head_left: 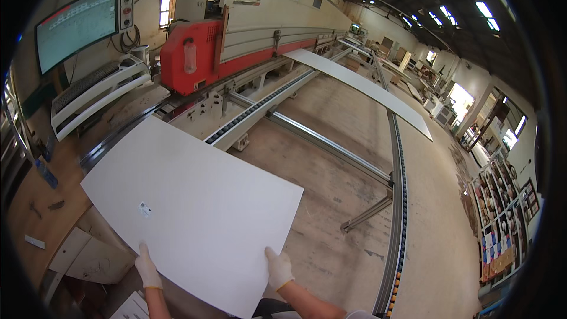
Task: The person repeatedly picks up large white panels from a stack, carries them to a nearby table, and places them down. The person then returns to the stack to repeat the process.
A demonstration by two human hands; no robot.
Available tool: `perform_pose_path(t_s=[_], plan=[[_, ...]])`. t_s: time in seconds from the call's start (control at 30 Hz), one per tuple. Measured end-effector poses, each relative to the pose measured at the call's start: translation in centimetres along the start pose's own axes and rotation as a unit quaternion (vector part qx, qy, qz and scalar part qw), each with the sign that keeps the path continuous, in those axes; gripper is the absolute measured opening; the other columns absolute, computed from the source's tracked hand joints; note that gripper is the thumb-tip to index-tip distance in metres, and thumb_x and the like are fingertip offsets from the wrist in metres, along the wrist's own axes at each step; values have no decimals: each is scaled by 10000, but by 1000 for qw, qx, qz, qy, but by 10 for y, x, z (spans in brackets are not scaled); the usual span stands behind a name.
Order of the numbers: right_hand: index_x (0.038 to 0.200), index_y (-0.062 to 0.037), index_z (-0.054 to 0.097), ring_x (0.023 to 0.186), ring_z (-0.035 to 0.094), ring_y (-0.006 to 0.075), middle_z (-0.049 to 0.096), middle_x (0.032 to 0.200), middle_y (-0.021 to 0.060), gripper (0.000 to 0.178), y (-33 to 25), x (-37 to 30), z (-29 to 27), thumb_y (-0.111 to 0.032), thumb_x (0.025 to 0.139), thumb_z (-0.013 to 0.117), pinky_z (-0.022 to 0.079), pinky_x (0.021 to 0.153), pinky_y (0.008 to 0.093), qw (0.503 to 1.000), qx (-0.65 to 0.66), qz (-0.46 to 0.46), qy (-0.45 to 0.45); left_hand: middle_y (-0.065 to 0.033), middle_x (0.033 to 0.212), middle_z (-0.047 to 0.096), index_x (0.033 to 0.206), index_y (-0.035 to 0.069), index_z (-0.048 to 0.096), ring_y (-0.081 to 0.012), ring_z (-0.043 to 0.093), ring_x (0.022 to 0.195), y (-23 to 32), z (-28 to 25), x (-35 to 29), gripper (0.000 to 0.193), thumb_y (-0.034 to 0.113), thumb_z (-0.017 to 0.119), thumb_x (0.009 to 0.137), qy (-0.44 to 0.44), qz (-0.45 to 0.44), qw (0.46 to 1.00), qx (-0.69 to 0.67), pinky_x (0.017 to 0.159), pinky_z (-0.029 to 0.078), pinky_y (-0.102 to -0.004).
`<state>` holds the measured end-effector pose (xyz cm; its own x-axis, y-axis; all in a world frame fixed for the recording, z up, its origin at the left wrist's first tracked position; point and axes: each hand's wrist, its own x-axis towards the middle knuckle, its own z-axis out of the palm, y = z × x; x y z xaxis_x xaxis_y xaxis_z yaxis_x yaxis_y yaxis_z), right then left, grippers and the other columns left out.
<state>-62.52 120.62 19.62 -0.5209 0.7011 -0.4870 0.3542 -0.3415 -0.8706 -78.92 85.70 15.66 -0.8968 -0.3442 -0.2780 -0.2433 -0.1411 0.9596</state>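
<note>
A large white panel with a small printed label on its upper face fills the lower left. My left hand, in a pale glove with a yellow cuff, grips its near edge, the thumb on top. At the panel's right edge my right hand, gloved the same way, also has its thumb on top; its other fingers are hidden beneath. The panel's far end lies over the start of a roller rail; whether it rests on the rail I cannot tell.
A long beige and red machine runs away along the left. Another long white panel spans the roller rails farther off. A second roller rail stands on the right. At left are a monitor, a keyboard shelf and a wooden table.
</note>
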Motion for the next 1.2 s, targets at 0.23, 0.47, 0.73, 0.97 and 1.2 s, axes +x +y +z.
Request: perform_pose_path(t_s=[0.23,0.47,0.73,0.97,1.2], plan=[[1313,45,563,1187,649,383,673,1271,264,611,22,-28,43,-416,939,708,483,1023,443,991,-127,-31,25,-56,760,606,799,-91,638,-153,520,686,7,-2,-47,608,484,632,996,24,0,985,173,634,462,-389],[1399,66,466,1191,611,400,599,1336,288,598,7,-24,86,-313,971,643,467,1043,476,998,9,-57,-31,-292,678,621,740,-140,632,-381,624,698,27,7,-20,766,598,625,948,109,40,952,284,726,462,-530],[1450,103,445,1213,586,332,573,1386,241,619,-22,42,78,-349,1033,519,469,1050,439,995,-92,-38,-33,-258,676,632,804,-143,661,-300,601,670,34,94,6,721,560,630,958,78,-3,963,259,718,473,-498],[1499,114,429,1292,545,336,529,1482,228,683,-90,148,67,-428,1089,495,441,1098,439,998,-36,-33,-28,-224,812,717,987,-58,728,-352,693,785,52,220,16,564,496,620,977,36,-17,972,231,771,511,-447],[1502,113,376,1261,551,342,537,1448,221,681,-161,221,59,-324,1022,581,434,1084,451,992,49,-113,-39,-222,855,718,985,-62,727,-332,685,870,56,321,30,622,548,614,941,17,-78,981,177,848,507,-445]])
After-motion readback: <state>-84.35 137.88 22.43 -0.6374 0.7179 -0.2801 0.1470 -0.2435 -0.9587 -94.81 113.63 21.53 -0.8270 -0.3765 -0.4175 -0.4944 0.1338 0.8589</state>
